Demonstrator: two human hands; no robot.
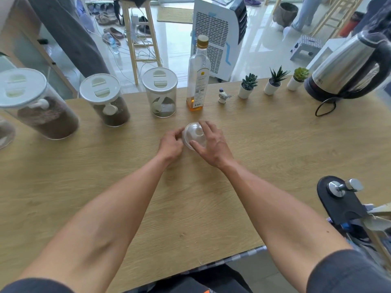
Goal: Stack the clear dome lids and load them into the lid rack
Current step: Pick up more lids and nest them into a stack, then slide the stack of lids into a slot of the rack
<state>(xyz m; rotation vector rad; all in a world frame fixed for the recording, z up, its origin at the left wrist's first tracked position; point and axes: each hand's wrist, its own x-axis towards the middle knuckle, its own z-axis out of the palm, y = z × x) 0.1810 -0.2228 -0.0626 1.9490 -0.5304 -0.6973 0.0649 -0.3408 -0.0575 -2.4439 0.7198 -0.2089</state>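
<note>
The clear plastic dome lids (194,135) sit at the middle of the pale wood-grain bench (275,149), just in front of the tall glass bottle with a gold cap and a little amber liquid (198,75). Whether this is one lid or several nested together cannot be told, since the plastic is see-through and partly covered. The right hand (211,144) is draped over the dome, its fingers (206,126) spread around the far side and the thumb pressing the near rim; the left hand (171,143) meets the lid's left edge with fingers curled narrow, pinching or steadying the rim. By my reading the stacking step is in hand, with the lids being squared up or pressed together. No lid rack can be made out in view, so the next move likely calls for a firm two-handed hold on the rim, a lift clear of the bottle, and a carry to wherever the rack stands. As for writing, the bottle carries a pale label with a small round emblem and lines of print, too small to read; the steel electric kettle (347,66) at the far right bears a small plate, equally illegible.
</note>
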